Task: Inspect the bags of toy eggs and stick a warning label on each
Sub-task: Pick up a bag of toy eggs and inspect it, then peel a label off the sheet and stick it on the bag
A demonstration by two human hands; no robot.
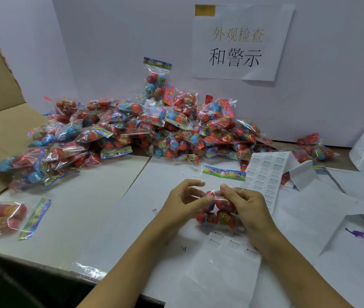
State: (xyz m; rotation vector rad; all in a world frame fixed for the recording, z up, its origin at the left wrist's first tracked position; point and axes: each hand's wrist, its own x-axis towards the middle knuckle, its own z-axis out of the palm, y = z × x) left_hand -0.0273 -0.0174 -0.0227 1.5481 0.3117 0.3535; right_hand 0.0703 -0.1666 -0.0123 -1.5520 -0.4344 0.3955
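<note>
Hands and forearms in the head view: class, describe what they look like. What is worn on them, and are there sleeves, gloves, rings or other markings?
Both the left hand and the right hand are bare, with no gloves. Both forearms are bare right down to the bottom edge of the picture, so no sleeve shows. No ring, watch, bracelet or marking can be seen on either. The nails look short and unpainted.

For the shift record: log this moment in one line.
step: labelling | left hand: holds bag | right hand: holds bag | label sheet: behind | pile: waiting

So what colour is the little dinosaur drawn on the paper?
Purple. The little dinosaur shows on the white paper at the right in the head view.
</note>
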